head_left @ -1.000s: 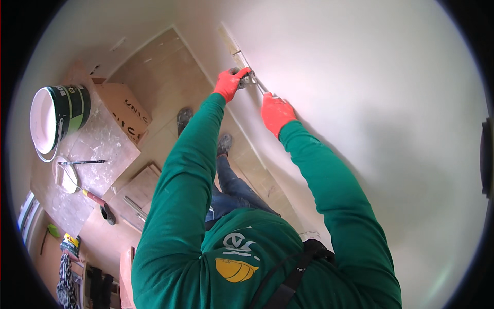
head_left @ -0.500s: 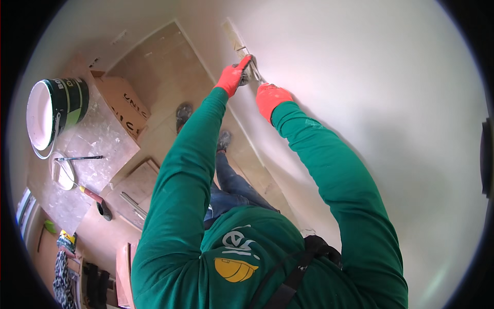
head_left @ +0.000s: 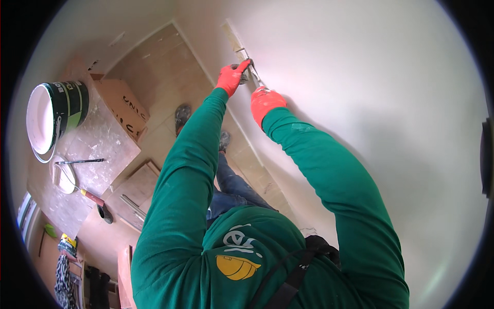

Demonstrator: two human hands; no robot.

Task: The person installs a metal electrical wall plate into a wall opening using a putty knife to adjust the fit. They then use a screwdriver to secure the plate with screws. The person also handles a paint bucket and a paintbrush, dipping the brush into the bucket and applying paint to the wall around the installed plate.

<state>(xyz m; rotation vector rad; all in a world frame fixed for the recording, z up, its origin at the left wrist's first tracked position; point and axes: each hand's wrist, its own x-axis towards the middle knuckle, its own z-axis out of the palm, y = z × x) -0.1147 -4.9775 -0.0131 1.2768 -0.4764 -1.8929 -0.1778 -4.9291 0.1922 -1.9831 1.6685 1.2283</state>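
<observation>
My left hand (head_left: 230,80), in a red work glove with dark fingertips, is raised to the white wall (head_left: 360,77). Its fingers are pressed together at a narrow beige strip (head_left: 232,37) on the wall; what they pinch is too small to make out. Just below and to the right, my right hand (head_left: 266,105), gloved the same way, is closed round a slim tool with a silvery metal blade (head_left: 257,78). The blade points up toward the left fingertips. The tool's handle is hidden in the glove, so its exact kind does not show.
On the left stands a paint-spattered table (head_left: 110,147) with a dark green bucket (head_left: 77,105), a round white lid (head_left: 64,180) and a thin black-handled tool (head_left: 85,161). Beside it are a cardboard box (head_left: 121,103) and a red-handled tool (head_left: 93,198). A skirting edge (head_left: 195,51) runs along the wall's foot.
My right hand has shifted slightly left and down along the wall with the tool. The left hand has dropped a little and still pinches at the strip.
</observation>
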